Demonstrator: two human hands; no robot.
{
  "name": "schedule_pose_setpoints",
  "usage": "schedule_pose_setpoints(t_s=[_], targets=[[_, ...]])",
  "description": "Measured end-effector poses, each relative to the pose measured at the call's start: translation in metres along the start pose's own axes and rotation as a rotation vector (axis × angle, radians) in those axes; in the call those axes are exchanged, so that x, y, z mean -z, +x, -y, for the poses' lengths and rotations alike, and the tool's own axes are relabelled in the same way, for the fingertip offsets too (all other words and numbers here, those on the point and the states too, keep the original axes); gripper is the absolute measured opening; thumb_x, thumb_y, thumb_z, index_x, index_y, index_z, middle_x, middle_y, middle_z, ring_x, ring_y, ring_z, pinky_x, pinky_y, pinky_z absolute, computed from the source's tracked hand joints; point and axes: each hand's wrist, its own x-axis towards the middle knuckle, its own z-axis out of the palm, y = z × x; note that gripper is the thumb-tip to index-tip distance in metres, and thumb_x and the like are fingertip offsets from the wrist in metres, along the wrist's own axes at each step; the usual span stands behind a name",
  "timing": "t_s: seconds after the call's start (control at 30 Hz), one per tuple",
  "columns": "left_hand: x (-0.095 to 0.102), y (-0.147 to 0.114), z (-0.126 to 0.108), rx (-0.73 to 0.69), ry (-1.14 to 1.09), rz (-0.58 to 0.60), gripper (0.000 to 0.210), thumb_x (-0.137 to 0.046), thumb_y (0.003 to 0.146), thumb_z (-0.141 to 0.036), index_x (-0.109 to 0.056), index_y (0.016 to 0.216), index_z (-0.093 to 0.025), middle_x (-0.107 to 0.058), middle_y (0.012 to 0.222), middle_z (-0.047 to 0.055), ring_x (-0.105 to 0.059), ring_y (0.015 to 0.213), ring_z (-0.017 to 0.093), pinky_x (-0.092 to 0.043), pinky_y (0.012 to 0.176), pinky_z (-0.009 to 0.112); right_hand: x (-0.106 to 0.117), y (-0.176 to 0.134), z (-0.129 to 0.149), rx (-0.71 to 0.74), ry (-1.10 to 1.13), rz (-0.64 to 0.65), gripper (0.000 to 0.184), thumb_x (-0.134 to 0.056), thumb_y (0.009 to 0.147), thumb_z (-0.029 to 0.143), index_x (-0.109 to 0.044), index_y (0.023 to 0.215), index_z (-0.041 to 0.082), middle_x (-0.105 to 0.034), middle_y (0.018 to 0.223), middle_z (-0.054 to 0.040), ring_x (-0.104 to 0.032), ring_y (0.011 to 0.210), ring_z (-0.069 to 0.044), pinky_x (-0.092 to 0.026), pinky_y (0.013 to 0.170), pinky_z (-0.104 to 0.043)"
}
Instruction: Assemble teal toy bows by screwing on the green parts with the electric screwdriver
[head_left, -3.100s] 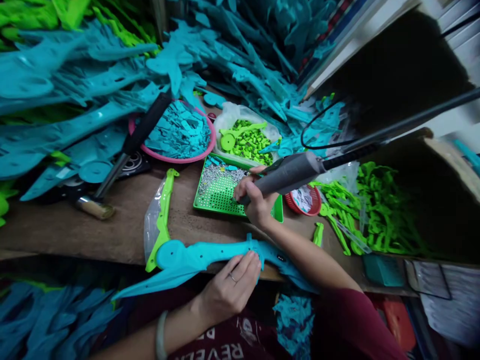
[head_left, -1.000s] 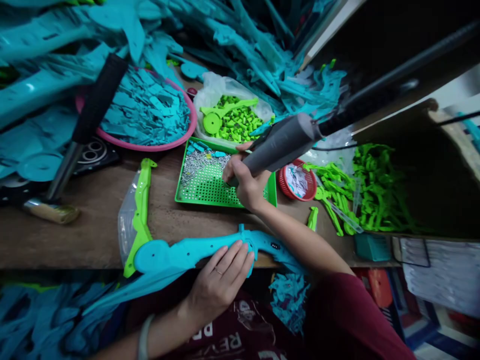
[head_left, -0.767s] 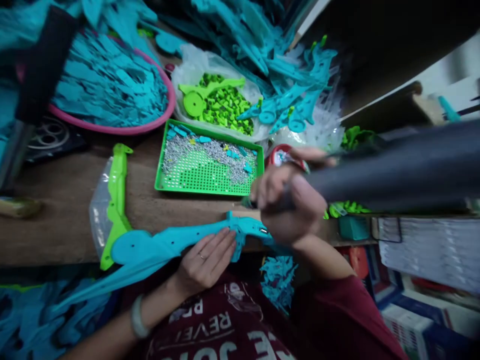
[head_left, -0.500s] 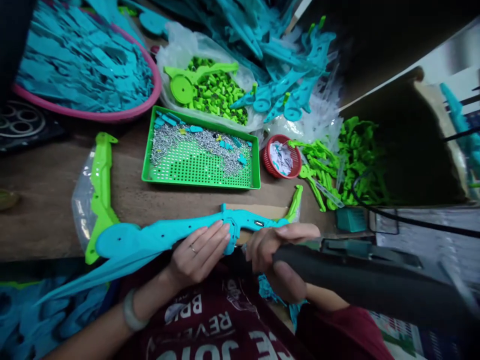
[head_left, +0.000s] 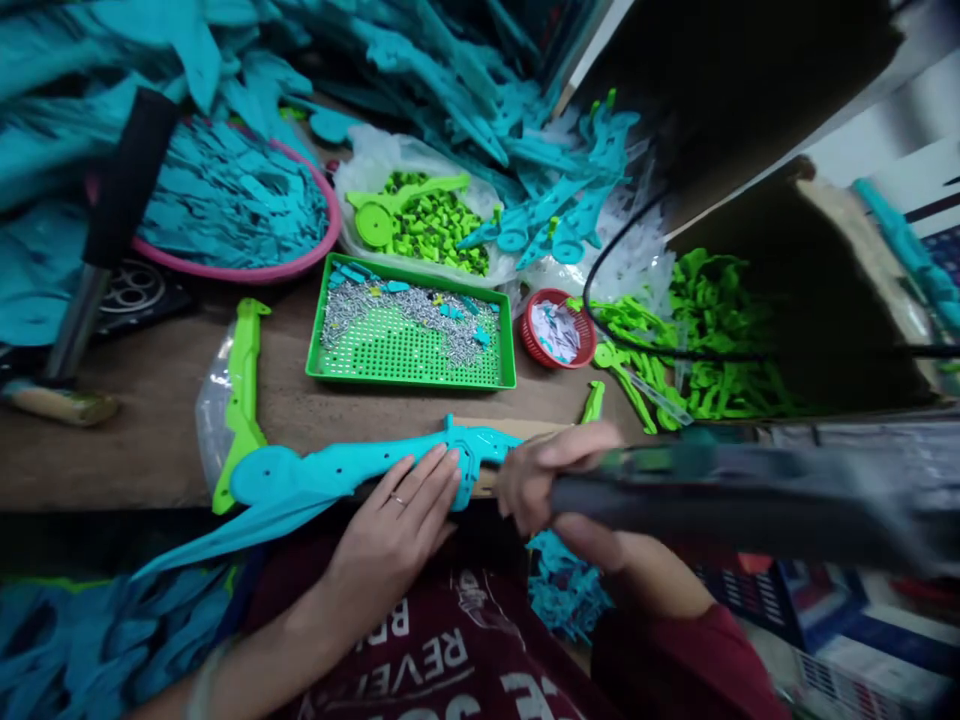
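Note:
A turquoise plastic toy bow [head_left: 300, 475] lies across the near edge of the table, with lime-green limbs [head_left: 244, 400] towards its ends. My left hand [head_left: 397, 510] presses over its middle, fingers straight and close together, thumb on the near side. My right hand [head_left: 536, 475] is wrapped round the front of a thick black power screwdriver [head_left: 705, 510], held nearly level and blurred at its rear. Its tip is hidden behind the fingers, close to the bow's right part. Whether it touches a screw cannot be seen.
A green perforated tray [head_left: 412, 383] holds many screws. Beside it stands a red basket [head_left: 529, 330] of small white pieces. Behind are a pink-rimmed basin [head_left: 262, 270] and a bag [head_left: 360, 150] of green parts. A hammer [head_left: 82, 310] lies left. A black cable [head_left: 600, 260] hangs right.
The view has turned left, bringing the hammer into sight. My right hand and the screwdriver sit slightly higher and hide more of the bow's right end. My left hand stays on the bow.

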Motion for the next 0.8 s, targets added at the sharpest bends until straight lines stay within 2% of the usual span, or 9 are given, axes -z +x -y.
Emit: schedule_pose_setpoints(t_s=[0.1, 0.17, 0.23, 0.3, 0.37, 0.43, 0.5, 0.63, 0.8], targets=[[0.025, 0.043, 0.01, 0.001, -0.085, 0.132, 0.029, -0.048, 0.102, -0.026, -0.064, 0.122, -0.012, -0.067, 0.129, 0.013, -0.063, 0.118, 0.024, -0.055, 0.093, 0.038, 0.015, 0.02, 0.015, 0.198, 0.132, -0.051, 0.024, -0.061, 0.088, 0.029, -0.055, 0.111, 0.031, -0.05, 0.051, 0.0102, -0.051, 0.038, -0.012, -0.053, 0.043, -0.027], [0.023, 0.089, 0.025, -0.011, -0.001, 0.205, 0.024, -0.047, 0.101, -0.023, -0.067, 0.111, -0.013, -0.071, 0.113, 0.011, -0.066, 0.1, 0.023, -0.055, 0.081, 0.036, 0.014, 0.024, 0.016, 0.237, 0.173, -0.142, 0.022, -0.061, 0.087, 0.026, -0.058, 0.109, 0.028, -0.05, 0.053, 0.0087, -0.049, 0.04, -0.011, -0.051, 0.044, -0.026], [0.007, 0.138, 0.041, -0.026, 0.169, 0.396, 0.02, -0.049, 0.099, -0.015, -0.067, 0.104, -0.009, -0.07, 0.106, 0.015, -0.063, 0.102, 0.027, -0.051, 0.079, 0.037, 0.01, 0.017, 0.015, 0.224, 0.223, -0.157, 0.024, -0.06, 0.088, 0.027, -0.058, 0.111, 0.027, -0.049, 0.054, 0.0083, -0.048, 0.041, -0.011, -0.05, 0.045, -0.027], [-0.016, 0.177, 0.056, -0.065, 0.225, 0.467, 0.015, -0.053, 0.094, -0.008, -0.069, 0.095, -0.009, -0.07, 0.1, 0.015, -0.064, 0.098, 0.026, -0.049, 0.074, 0.034, 0.009, 0.003, 0.014, 0.204, 0.242, -0.131, 0.028, -0.06, 0.089, 0.028, -0.056, 0.117, 0.028, -0.049, 0.055, 0.0084, -0.048, 0.043, -0.012, -0.051, 0.047, -0.028], [-0.035, 0.201, 0.068, -0.085, 0.269, 0.514, 0.014, -0.056, 0.091, -0.006, -0.069, 0.088, -0.01, -0.071, 0.094, 0.014, -0.065, 0.09, 0.023, -0.046, 0.071, 0.032, 0.016, -0.015, 0.016, 0.201, 0.21, -0.109, 0.031, -0.06, 0.09, 0.028, -0.054, 0.12, 0.03, -0.05, 0.057, 0.0081, -0.051, 0.045, -0.012, -0.052, 0.049, -0.03], [-0.045, 0.208, 0.079, -0.091, 0.304, 0.546, 0.014, -0.056, 0.091, -0.006, -0.069, 0.088, -0.01, -0.071, 0.091, 0.013, -0.065, 0.084, 0.021, -0.045, 0.071, 0.031, 0.028, -0.031, 0.019, 0.208, 0.164, -0.14, 0.032, -0.061, 0.09, 0.026, -0.054, 0.121, 0.029, -0.051, 0.058, 0.0073, -0.053, 0.046, -0.013, -0.052, 0.05, -0.031], [-0.048, 0.206, 0.089, -0.092, 0.324, 0.568, 0.018, -0.052, 0.093, -0.008, -0.069, 0.096, -0.009, -0.07, 0.092, 0.014, -0.065, 0.082, 0.021, -0.045, 0.071, 0.033, 0.04, -0.04, 0.023, 0.204, 0.146, -0.229, 0.03, -0.061, 0.089, 0.025, -0.056, 0.118, 0.028, -0.052, 0.056, 0.0069, -0.052, 0.045, -0.014, -0.051, 0.049, -0.031], [-0.047, 0.204, 0.111, -0.1, 0.32, 0.604, 0.028, -0.042, 0.093, -0.006, -0.067, 0.105, -0.008, -0.068, 0.096, 0.016, -0.062, 0.076, 0.021, -0.044, 0.067, 0.035, 0.053, -0.037, 0.022, 0.196, 0.151, -0.412, 0.026, -0.062, 0.086, 0.023, -0.059, 0.111, 0.027, -0.054, 0.055, 0.0074, -0.049, 0.042, -0.013, -0.047, 0.045, -0.028], [-0.042, 0.209, 0.135, -0.137, 0.302, 0.626, 0.025, -0.045, 0.092, -0.011, -0.068, 0.1, -0.012, -0.067, 0.082, 0.009, -0.059, 0.067, 0.017, -0.044, 0.064, 0.032, 0.062, -0.015, 0.008, 0.126, 0.125, -0.424, 0.026, -0.065, 0.085, 0.025, -0.058, 0.11, 0.026, -0.055, 0.057, 0.0081, -0.052, 0.045, -0.013, -0.049, 0.048, -0.03]])
